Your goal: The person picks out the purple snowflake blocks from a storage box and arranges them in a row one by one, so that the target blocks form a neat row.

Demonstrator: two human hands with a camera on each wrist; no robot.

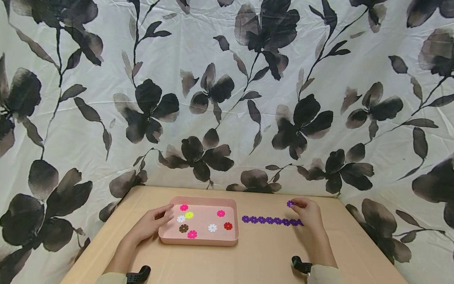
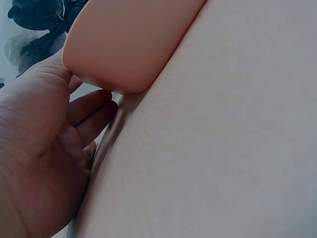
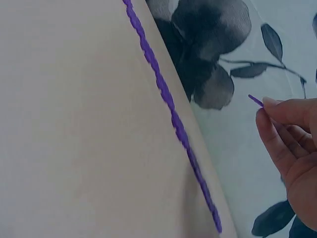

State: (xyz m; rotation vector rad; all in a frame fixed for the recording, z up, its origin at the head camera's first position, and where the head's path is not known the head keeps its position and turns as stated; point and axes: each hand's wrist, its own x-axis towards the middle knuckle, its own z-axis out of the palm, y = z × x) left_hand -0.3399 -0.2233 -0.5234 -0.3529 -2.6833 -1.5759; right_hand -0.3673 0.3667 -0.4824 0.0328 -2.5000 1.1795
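Observation:
My left hand [image 1: 152, 223] grips the left side of a pink tray [image 1: 198, 242]; in the left wrist view its thumb goes over the rim of the tray [image 2: 124, 44] and the other fingers bend outside the wall. Between thumb and index finger, my right hand [image 1: 309, 213] pinches a purple flower-shaped piece [image 1: 289, 203], seen edge-on as a thin purple flower piece [image 3: 255, 100] in the right wrist view. Below that hand, a straight row of purple flower pieces [image 1: 269, 220] lies on the table, its right end partly hidden behind the hand.
Inside the tray lie several loose flower pieces: pink [image 1: 192, 234], white [image 1: 212, 228], yellow [image 1: 189, 215], brown [image 1: 183, 228] and red [image 1: 228, 226]. The light wooden table [image 1: 248, 260] ends at a floral cloth [image 1: 248, 118] behind it.

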